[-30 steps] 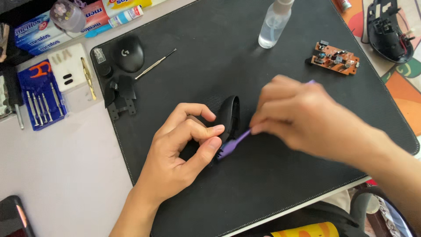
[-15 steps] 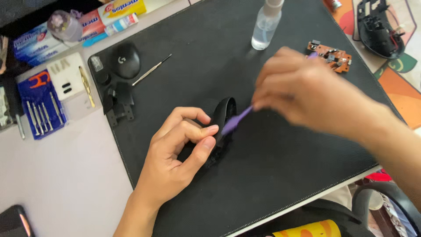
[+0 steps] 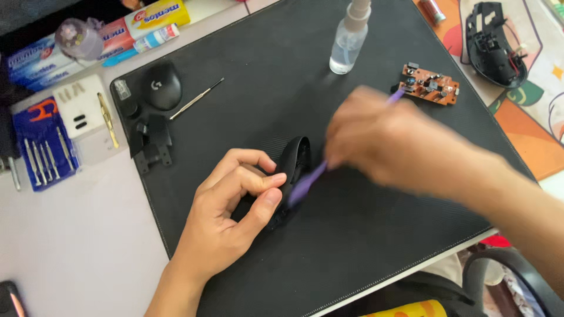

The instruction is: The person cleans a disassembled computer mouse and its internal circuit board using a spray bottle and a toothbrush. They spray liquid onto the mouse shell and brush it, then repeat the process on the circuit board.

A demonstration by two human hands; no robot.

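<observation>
The right hand [image 3: 388, 144] is smeared with motion blur, hiding most of the purple brush [image 3: 305, 183]; the left hand [image 3: 235, 211] covers part of the black shell [image 3: 294, 161].

A left hand [image 3: 235, 205] grips a black mouse shell [image 3: 292, 170] on edge at the black mat's [image 3: 264, 105] centre while a blurred right hand [image 3: 388, 138] presses a purple brush [image 3: 306, 183] against it.

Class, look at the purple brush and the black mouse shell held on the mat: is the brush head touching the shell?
Touching. In the head view the purple brush lies with its head against the black mouse shell that the left hand steadies; no gap shows, though the right hand is blurred.
</observation>
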